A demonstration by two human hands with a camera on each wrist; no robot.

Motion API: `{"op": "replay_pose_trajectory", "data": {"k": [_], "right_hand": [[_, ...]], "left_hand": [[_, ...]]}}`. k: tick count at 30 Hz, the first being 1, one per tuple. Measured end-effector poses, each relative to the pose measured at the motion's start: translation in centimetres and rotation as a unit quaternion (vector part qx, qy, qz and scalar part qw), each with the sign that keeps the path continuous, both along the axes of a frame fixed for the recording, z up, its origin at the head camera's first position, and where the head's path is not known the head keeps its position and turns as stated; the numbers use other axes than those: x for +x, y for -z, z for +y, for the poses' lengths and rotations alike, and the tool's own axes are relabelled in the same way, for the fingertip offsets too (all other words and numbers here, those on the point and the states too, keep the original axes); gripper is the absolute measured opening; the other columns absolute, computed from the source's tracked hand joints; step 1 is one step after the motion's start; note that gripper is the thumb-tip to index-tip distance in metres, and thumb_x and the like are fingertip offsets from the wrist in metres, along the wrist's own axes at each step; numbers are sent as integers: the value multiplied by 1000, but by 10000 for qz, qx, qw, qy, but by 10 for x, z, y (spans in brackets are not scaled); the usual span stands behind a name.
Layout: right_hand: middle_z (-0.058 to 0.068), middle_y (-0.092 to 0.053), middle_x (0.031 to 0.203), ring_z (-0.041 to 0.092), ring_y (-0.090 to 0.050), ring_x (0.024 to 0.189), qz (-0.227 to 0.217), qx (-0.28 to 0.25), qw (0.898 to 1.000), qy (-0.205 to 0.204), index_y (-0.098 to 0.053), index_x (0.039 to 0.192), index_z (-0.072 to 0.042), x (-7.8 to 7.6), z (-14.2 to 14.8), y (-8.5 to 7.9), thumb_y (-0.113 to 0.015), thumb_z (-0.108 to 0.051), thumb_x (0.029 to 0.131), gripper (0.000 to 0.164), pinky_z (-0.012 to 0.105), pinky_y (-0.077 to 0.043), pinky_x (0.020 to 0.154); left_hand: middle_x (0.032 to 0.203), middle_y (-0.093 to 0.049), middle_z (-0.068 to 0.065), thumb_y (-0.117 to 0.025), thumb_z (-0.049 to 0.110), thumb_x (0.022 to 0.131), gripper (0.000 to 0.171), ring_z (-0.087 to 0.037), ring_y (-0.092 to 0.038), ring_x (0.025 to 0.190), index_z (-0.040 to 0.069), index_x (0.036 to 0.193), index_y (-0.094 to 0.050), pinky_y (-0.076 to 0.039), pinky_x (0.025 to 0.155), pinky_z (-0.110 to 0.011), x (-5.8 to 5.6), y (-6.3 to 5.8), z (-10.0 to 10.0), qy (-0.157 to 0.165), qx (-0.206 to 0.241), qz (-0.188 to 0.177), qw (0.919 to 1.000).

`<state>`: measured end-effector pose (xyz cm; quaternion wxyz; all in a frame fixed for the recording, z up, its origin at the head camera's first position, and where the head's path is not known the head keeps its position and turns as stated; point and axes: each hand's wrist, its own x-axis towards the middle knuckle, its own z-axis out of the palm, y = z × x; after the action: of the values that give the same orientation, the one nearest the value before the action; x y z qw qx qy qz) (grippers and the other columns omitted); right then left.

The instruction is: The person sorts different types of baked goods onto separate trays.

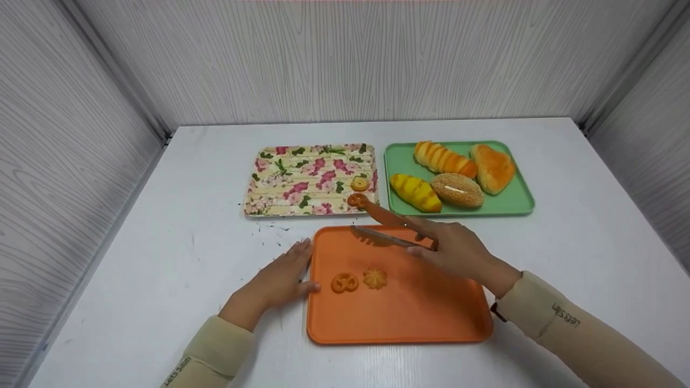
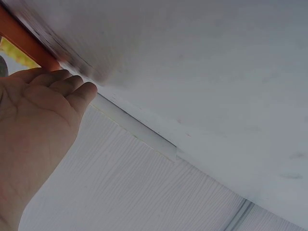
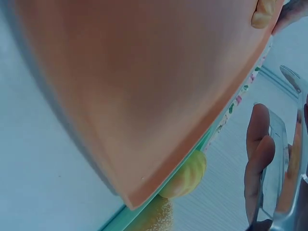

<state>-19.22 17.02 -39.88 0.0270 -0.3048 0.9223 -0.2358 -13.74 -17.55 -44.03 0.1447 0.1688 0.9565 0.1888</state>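
My right hand (image 1: 458,250) grips a pair of metal tongs (image 1: 385,216) over the far edge of the orange tray (image 1: 399,323). The tongs' two arms stand apart, and the upper tip overlaps a pretzel-shaped cookie (image 1: 357,200) at the near right corner of the floral tray (image 1: 291,167). Just behind that cookie lies a round cookie (image 1: 360,184). With fingers extended, my left hand (image 1: 277,283) rests at the left rim of the orange tray. Inside this tray are another pretzel-shaped cookie (image 1: 344,283) and a flower-shaped cookie (image 1: 375,278).
At the back right, a green tray (image 1: 512,205) carries a yellow striped bread (image 1: 415,192), a crumb-coated bun (image 1: 457,189), a ridged loaf (image 1: 444,159) and a golden bread (image 1: 493,168). Wood-grain panels (image 1: 366,64) enclose the white table (image 1: 161,258) at the back and sides.
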Motion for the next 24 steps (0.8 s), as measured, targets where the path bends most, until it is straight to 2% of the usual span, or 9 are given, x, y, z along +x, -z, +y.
{"op": "replay_pose_trajectory", "data": {"k": [7, 11, 14, 18, 24], "right_hand": [[-4, -67, 102, 4, -58, 65, -340, -53, 9987, -375, -42, 145, -33, 11, 8, 1, -67, -38, 89, 61, 28, -49, 58], [-5, -68, 100, 3, -56, 63, -447, 13, 9975, -553, -47, 143, -28, 17, 14, 4, -64, -42, 90, 58, 27, -47, 56], [-10, -67, 93, 2, -50, 54, -485, 104, 9970, -602, -52, 139, -22, 21, 17, 7, -63, -46, 89, 57, 25, -43, 51], [-15, -65, 90, 2, -44, 51, -491, 189, 9962, -701, -55, 137, -22, 24, 19, 10, -62, -49, 89, 56, 24, -39, 47], [-16, -65, 88, 2, -44, 52, -399, 206, 9957, -805, -56, 136, -24, 26, 19, 11, -63, -48, 88, 54, 24, -39, 47]], "left_hand": [[157, -13, -12, -60, 47, 90, 88, -27, -12, 143, 2, 152, -16, -17, 113, -44, 0, 1, 0, 9, -7, 15, 10000], [157, -13, -11, -60, 47, 90, 88, -26, -11, 143, 3, 152, -15, -17, 113, -43, 0, 2, 0, 30, 5, -17, 10000], [158, -12, -10, -60, 48, 90, 89, -25, -10, 144, 4, 152, -14, -16, 113, -43, -1, 1, 0, 29, -40, -45, 10000], [158, -12, -8, -59, 49, 90, 90, -23, -9, 144, 4, 153, -13, -16, 114, -42, 0, 1, 0, 20, -94, -56, 9999], [158, -12, -9, -58, 48, 91, 89, -24, -10, 144, 3, 152, -13, -16, 113, -43, 0, 1, 0, 35, -72, -30, 10000]]}}
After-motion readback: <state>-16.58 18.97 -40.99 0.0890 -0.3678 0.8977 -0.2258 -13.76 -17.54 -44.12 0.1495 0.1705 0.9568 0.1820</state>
